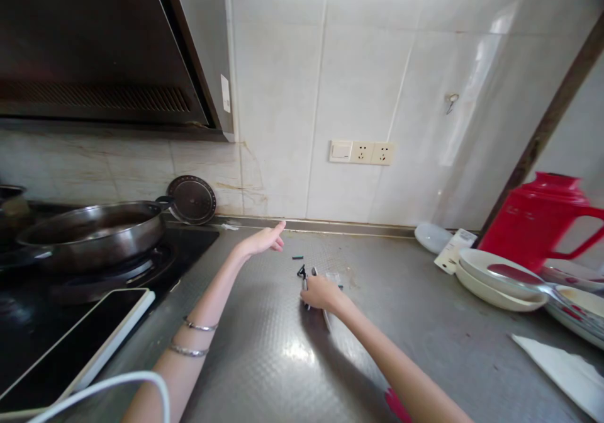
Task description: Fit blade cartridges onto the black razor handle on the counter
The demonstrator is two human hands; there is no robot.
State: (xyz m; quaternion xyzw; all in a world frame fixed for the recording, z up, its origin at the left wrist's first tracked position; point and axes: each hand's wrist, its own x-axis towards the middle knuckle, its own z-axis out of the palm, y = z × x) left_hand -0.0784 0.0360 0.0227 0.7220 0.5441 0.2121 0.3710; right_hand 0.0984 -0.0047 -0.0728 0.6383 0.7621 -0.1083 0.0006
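Note:
My left hand [262, 240] is held above the back of the metal counter, fingers stretched out and holding nothing. Closed on a slim tool with silver and black parts, my right hand [321, 292] is low over the middle of the counter. A small black piece [301, 272] juts out at the tool's far end, and a silver end [327, 320] shows below the hand. The grip covers the rest, so its kind is unclear. Behind it lies a short dark green strip [297, 257]. Beside the right hand is something small and clear [333, 277].
On the left, a steel pan [94, 237] sits on the black stove [189, 240], with a phone [75, 354] and a white cable [136, 376] in front. To the right stand a red thermos jug [533, 221], stacked bowls [500, 294] and a white paper [561, 369].

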